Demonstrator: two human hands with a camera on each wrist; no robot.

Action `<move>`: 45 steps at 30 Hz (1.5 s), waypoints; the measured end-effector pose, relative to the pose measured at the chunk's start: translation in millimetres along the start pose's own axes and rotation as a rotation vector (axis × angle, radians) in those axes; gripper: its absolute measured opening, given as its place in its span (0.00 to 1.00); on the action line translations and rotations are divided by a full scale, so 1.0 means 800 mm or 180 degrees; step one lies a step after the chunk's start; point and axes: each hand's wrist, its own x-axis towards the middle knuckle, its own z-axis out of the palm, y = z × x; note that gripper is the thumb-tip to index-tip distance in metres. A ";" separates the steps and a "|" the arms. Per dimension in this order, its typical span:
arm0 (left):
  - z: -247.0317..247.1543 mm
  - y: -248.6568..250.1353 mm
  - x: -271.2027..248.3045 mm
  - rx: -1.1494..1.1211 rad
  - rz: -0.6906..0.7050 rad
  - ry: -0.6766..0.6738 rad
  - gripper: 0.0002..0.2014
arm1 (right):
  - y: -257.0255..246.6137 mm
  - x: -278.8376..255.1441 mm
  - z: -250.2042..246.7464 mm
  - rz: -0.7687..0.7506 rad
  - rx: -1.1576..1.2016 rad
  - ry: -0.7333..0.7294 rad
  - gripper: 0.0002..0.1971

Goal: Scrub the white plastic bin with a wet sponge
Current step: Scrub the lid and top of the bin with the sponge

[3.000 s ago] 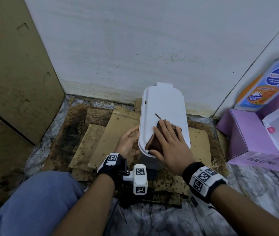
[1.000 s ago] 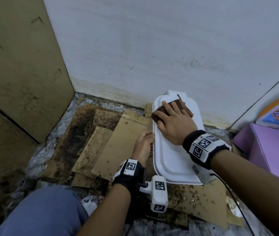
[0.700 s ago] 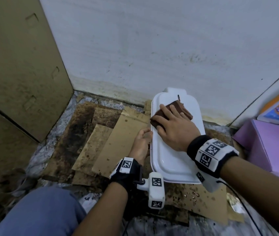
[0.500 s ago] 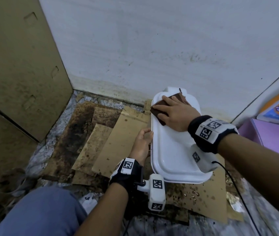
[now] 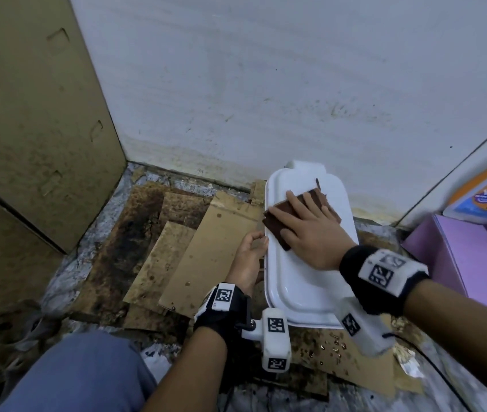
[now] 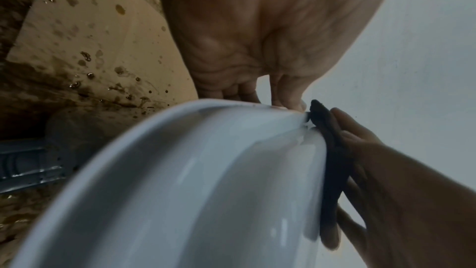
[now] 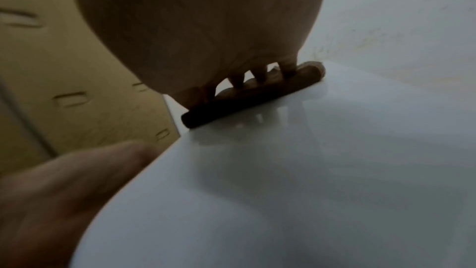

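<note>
Pressing sponge (image 5: 278,226) on bin (image 5: 304,281), right hand (image 5: 310,233)

flat fingers (image 7: 287,66) on sponge (image 7: 247,97) atop bin (image 7: 309,170)

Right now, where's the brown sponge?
In the head view the sponge lies flat on top of the white bin, at its far end near the wall, under the right hand, overhanging the bin's left edge.
</note>
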 end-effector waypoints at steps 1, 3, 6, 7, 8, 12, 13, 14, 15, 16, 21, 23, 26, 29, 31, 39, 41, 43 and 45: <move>0.001 0.000 -0.001 -0.0037 -0.0024 -0.0004 0.08 | -0.004 -0.012 0.005 0.0018 -0.0103 0.0097 0.26; 0.002 -0.001 -0.004 -0.0133 -0.0066 -0.0015 0.07 | -0.013 -0.024 0.011 0.0071 -0.0360 0.0269 0.27; 0.001 -0.002 -0.003 -0.0085 -0.0061 -0.0043 0.11 | -0.022 -0.012 0.006 0.0200 -0.0565 0.0332 0.23; 0.000 -0.001 -0.003 -0.0068 -0.0072 -0.0049 0.13 | -0.025 -0.004 0.003 0.0236 -0.0600 0.0288 0.23; -0.001 -0.001 -0.003 -0.0069 -0.0087 -0.0054 0.14 | -0.026 0.006 0.000 0.0273 -0.0611 0.0219 0.23; -0.004 -0.003 -0.002 -0.0023 -0.0087 -0.0090 0.14 | -0.019 0.047 -0.018 0.0390 -0.0600 0.0036 0.24; -0.004 -0.003 -0.002 -0.0013 -0.0090 -0.0103 0.14 | -0.016 0.056 -0.022 0.0402 -0.0604 0.0038 0.24; -0.005 -0.004 -0.001 0.0013 -0.0095 -0.0109 0.14 | -0.014 0.062 -0.025 0.0408 -0.0606 0.0028 0.23; -0.005 -0.004 0.000 0.0046 -0.0102 -0.0117 0.14 | -0.014 0.064 -0.027 0.0412 -0.0582 0.0003 0.23; -0.005 -0.004 0.000 0.0061 -0.0112 -0.0124 0.14 | -0.014 0.063 -0.027 0.0405 -0.0531 -0.0019 0.23; -0.007 -0.003 0.002 0.0047 -0.0162 -0.0142 0.13 | -0.028 0.005 0.002 0.0131 -0.0305 0.0223 0.22; -0.007 -0.002 -0.001 0.0007 -0.0188 -0.0169 0.13 | -0.033 -0.014 0.014 0.0122 -0.0214 0.0212 0.23; -0.008 -0.001 -0.003 -0.0078 -0.0221 -0.0176 0.14 | -0.033 -0.013 0.014 0.0167 -0.0190 0.0255 0.24; -0.010 -0.004 -0.002 0.0025 -0.0231 -0.0202 0.14 | -0.026 0.016 0.001 0.0297 -0.0244 0.0213 0.24; -0.010 -0.005 0.001 0.0033 -0.0215 -0.0209 0.14 | -0.022 0.040 -0.012 0.0405 -0.0295 0.0135 0.23; -0.011 -0.007 0.005 0.0038 -0.0201 -0.0194 0.13 | -0.019 0.019 -0.005 0.0221 -0.0323 0.0225 0.24; -0.011 -0.005 0.003 0.0029 -0.0169 -0.0165 0.13 | -0.022 -0.004 0.009 0.0231 -0.0194 0.0384 0.26; -0.012 -0.004 0.002 0.0000 -0.0120 -0.0128 0.12 | -0.028 -0.019 0.019 0.0381 0.0163 0.0496 0.30; -0.012 -0.003 0.002 -0.0052 -0.0103 -0.0103 0.12 | -0.033 -0.023 0.022 0.0600 0.0464 0.0625 0.34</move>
